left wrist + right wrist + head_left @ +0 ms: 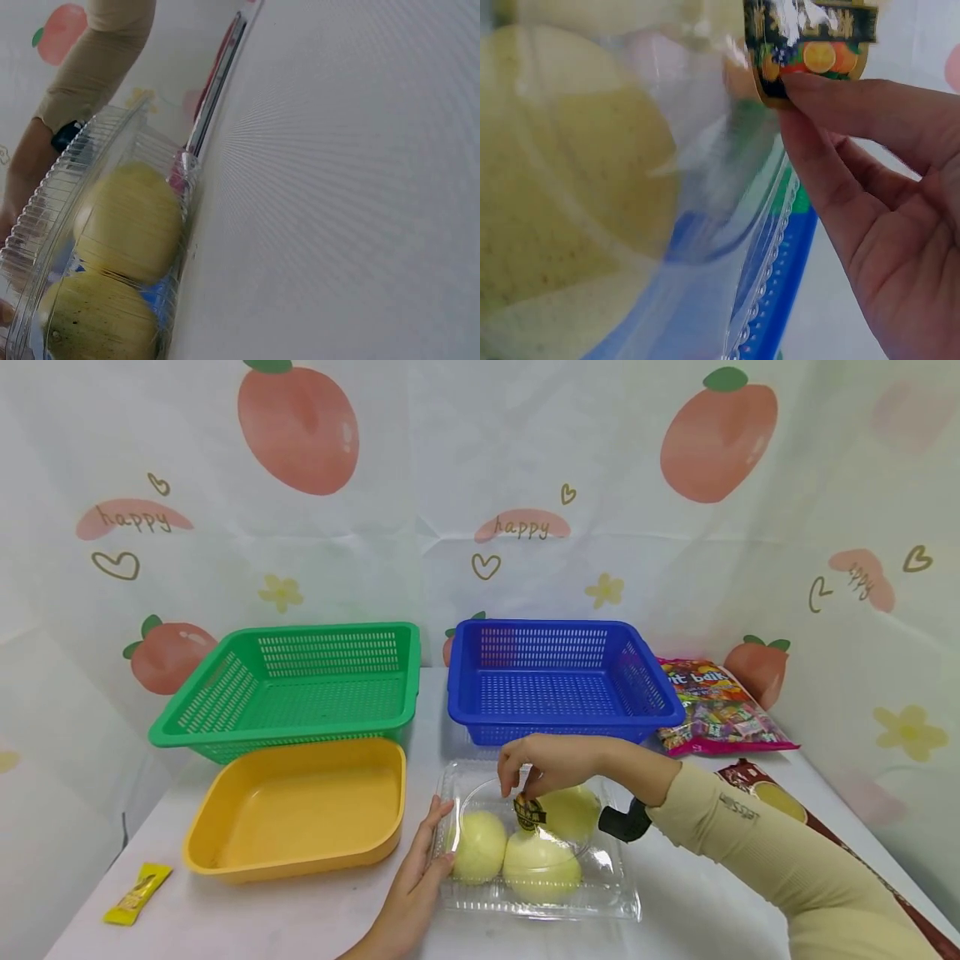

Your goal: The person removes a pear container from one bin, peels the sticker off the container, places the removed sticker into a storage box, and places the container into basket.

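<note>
Head view: a clear box (611,906) of pale yellow fruits (542,868) sits with a blue basket (570,720) just behind it; the left hand (415,881), fingers loosely straight, touches the box's left side, while the right hand (551,762) pinches a label (529,814) on its lid. The left wrist view shows two fruits inside the box. In the right wrist view, thumb and forefinger nip the label's edge.

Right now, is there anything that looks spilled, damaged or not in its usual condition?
Nothing looks spilled or broken. Only the rounded black-and-gold label on the clear plastic box stands out: one edge appears lifted, pinched in the right grip.
</note>
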Tool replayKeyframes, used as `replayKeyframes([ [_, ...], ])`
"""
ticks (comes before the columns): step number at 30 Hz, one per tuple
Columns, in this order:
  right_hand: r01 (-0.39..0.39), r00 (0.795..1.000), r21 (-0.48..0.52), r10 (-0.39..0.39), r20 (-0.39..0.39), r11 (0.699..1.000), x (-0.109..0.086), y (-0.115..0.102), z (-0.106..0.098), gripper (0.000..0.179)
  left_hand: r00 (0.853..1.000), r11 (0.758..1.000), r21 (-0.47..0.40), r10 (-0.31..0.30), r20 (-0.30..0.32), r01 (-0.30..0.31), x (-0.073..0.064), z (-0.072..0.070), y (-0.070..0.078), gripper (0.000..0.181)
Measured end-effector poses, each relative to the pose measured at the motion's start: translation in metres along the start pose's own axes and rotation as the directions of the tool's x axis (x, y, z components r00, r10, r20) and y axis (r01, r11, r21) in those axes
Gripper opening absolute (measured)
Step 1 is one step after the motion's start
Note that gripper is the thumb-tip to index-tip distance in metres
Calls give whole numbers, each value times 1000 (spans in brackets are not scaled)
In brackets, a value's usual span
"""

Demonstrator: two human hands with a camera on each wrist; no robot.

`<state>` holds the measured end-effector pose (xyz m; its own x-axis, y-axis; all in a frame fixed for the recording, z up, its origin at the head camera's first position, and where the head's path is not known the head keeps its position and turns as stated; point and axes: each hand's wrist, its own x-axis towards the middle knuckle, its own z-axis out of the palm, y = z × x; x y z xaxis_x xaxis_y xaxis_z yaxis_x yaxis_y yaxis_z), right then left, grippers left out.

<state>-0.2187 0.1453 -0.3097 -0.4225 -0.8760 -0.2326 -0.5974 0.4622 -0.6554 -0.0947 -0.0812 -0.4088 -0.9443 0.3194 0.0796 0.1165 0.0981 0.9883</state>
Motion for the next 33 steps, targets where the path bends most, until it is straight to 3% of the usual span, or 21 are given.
replayKeyframes([
  [4,-7,1000,-33,7,-5,999,-1,0,-2,8,1000,1000,0,-8,-5,8,0,0,0,50],
  [10,31,999,-94,-32,-7,995,-3,4,-4,4,1000,1000,-2,-6,-15,6,-1,0,0,50],
  [24,-33,998,3,33,44,999,-10,3,-8,5,1000,1000,-9,7,-6,-7,-2,0,-1,49],
  [33,27,999,62,-29,34,998,-17,15,-8,5,1000,1000,-7,-1,-3,1,-1,0,-1,49],
])
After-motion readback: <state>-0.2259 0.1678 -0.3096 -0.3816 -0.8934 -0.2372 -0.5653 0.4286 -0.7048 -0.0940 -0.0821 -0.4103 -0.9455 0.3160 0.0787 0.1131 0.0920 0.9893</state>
